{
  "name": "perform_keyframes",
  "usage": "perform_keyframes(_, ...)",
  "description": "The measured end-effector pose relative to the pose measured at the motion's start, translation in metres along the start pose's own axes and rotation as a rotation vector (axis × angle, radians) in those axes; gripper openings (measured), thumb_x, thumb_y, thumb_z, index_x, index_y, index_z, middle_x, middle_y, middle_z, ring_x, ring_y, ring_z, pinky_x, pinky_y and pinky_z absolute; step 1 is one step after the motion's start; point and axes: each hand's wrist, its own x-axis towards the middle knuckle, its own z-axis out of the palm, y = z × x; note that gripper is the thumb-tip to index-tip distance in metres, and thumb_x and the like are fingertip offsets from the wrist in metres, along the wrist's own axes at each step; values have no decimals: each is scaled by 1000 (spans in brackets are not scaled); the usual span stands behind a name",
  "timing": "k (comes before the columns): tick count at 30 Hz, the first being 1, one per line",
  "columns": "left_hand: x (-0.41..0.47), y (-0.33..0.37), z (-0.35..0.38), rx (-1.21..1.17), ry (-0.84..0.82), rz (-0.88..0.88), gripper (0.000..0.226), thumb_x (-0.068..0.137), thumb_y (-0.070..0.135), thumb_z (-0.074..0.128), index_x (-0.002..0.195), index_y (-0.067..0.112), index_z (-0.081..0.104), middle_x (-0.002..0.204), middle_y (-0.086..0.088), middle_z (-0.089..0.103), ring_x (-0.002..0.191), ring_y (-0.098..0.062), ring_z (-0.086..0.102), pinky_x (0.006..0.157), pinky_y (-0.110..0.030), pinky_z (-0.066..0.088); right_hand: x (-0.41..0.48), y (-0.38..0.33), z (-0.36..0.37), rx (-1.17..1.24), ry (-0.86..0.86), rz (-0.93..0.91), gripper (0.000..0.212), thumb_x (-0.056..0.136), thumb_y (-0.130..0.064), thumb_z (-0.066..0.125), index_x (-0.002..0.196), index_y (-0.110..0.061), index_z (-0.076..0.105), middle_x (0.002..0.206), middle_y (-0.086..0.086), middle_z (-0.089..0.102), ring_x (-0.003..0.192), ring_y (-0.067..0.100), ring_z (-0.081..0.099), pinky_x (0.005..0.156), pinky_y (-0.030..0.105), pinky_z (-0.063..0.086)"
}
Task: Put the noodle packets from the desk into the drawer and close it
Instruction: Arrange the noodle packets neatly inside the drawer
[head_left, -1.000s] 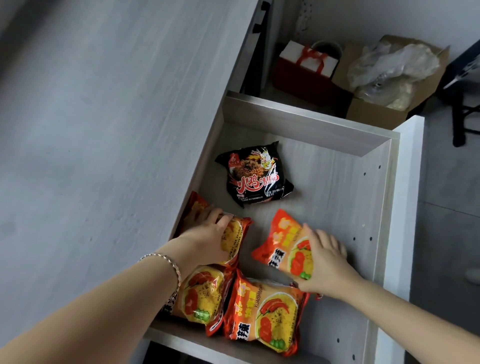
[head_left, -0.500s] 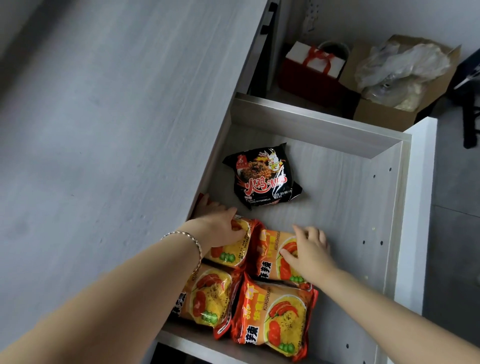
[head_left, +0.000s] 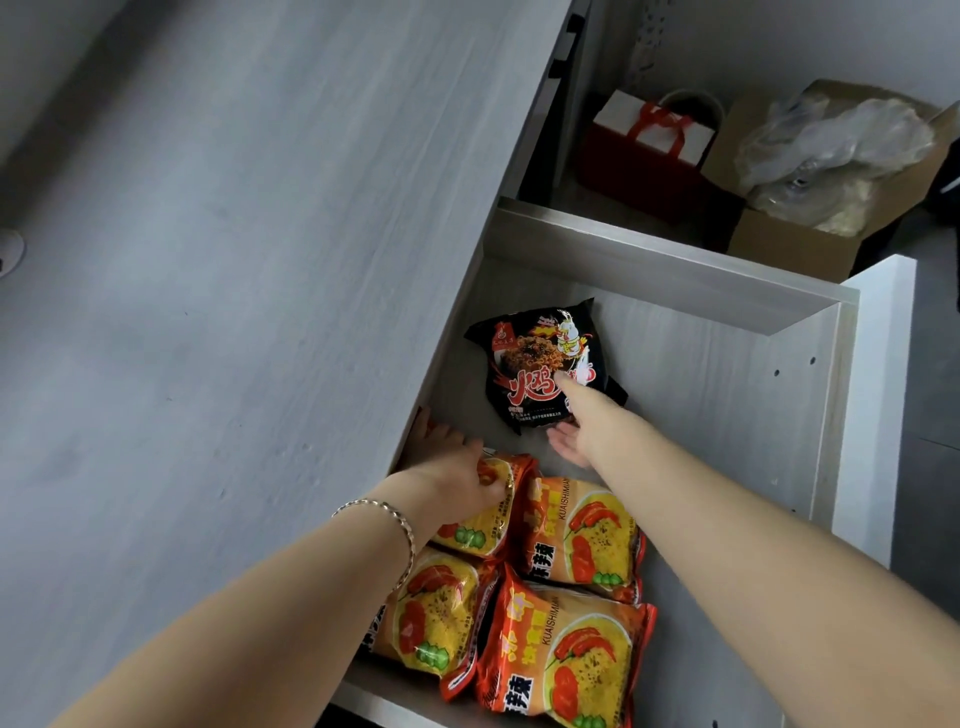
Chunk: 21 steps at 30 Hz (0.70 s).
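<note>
- Where the open drawer (head_left: 727, 426) meets the lower edge of the view, two orange noodle packets lie side by side: the near-left packet (head_left: 431, 618) and the near-right packet (head_left: 566, 660), touching along their inner edges.
- Just beyond them lies a second pair, the far-left orange packet (head_left: 483, 514) and the far-right orange packet (head_left: 576, 535), also pressed edge to edge, so the four form a tight block on the drawer's left half.
- A thin bracelet (head_left: 395, 525) circles the left wrist above the near-left packet.
- The left hand (head_left: 447, 473) rests palm down on the far-left orange packet, fingers curled loosely over its top edge beside the desk (head_left: 234, 260); it presses rather than clamps.
- The right hand (head_left: 576, 421) reaches past the orange block to the black noodle packet (head_left: 540, 364), forefinger laid on its printed face and thumb under its near edge, a loose pinch at the near-right corner.
- The black packet lies flat on the drawer floor, apart from the orange ones, near the left wall.
- Beyond the drawer's back wall, on the floor, stand a red gift box (head_left: 649, 145) with a ribbon and a cardboard box (head_left: 800, 244) holding crumpled plastic.
</note>
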Motion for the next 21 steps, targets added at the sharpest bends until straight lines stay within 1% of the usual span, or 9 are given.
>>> perform_keyframes(2, -1, 0, -1, 8, -6, -2, 67, 92, 57, 32, 146, 18, 33, 152, -4, 35, 146, -21, 19, 120, -44, -8, 2, 4, 5, 18, -22, 75, 67, 78, -40, 71, 129, -7, 45, 127, 11, 56, 111, 24, 59, 77, 33, 49)
perform_keyframes(6, 0, 1, 0, 11, -1, -28, 70, 91, 58, 32, 148, 16, 29, 156, -6, 29, 148, -24, 14, 119, -45, -10, 14, 17, 3, -23, -13, -4, 56, 80, -32, 71, 125, -6, 50, 131, 9, 56, 114, 22, 58, 79, 29, 47)
perform_keyframes(9, -3, 5, 4, -30, 40, -91, 79, 91, 57, 34, 151, 8, 19, 160, -11, 17, 150, -26, 4, 119, -43, -11, 22, 20, 1, 84, 30, -186, 34, 83, -18, 68, 113, -7, 58, 115, 9, 62, 97, 20, 61, 81, 27, 49)
perform_keyframes(11, -7, 7, 8, -102, 79, -117, 83, 92, 56, 36, 152, 5, 11, 162, -12, 7, 150, -26, -3, 119, -41, -11, 22, 16, -4, 139, 35, -335, 8, 82, -12, 66, 89, -11, 63, 96, 7, 63, 88, 20, 59, 81, 28, 50)
perform_keyframes(12, -10, 8, 10, -146, 98, -123, 84, 92, 55, 37, 152, 5, 6, 162, -13, 3, 150, -26, -6, 120, -40, -10, 23, 13, -8, 101, 57, -423, 7, 81, -11, 64, 75, -15, 61, 86, 5, 63, 85, 20, 57, 78, 29, 49)
perform_keyframes(14, -17, 8, 12, -240, 144, -129, 89, 93, 52, 41, 152, 3, -5, 162, -14, -5, 150, -28, -9, 121, -37, -5, 26, 10, -18, -94, 94, -588, 24, 80, -14, 60, 59, -16, 50, 66, 3, 52, 73, 20, 49, 66, 28, 42)
perform_keyframes(16, -23, 8, 12, -345, 191, -132, 94, 94, 48, 45, 150, 1, -14, 161, -15, -11, 149, -28, -10, 121, -35, 1, 27, 9, -25, -317, 80, -699, 29, 83, -13, 57, 58, -14, 42, 57, 2, 39, 58, 15, 37, 53, 22, 34)
perform_keyframes(17, -25, 8, 12, -392, 205, -132, 95, 94, 45, 46, 149, 1, -17, 160, -15, -15, 149, -27, -11, 122, -34, 4, 28, 10, -25, -402, 57, -739, 33, 85, -13, 56, 58, -15, 38, 55, 1, 34, 54, 14, 31, 49, 25, 27)
perform_keyframes(21, -27, 4, 13, -463, 170, -98, 91, 95, 38, 48, 150, 10, -19, 157, -10, -28, 148, -26, -19, 123, -39, 12, 29, 19, -3, -592, -67, -733, 39, 91, -20, 54, 58, -18, 32, 54, 0, 32, 52, 13, 29, 50, 28, 22)
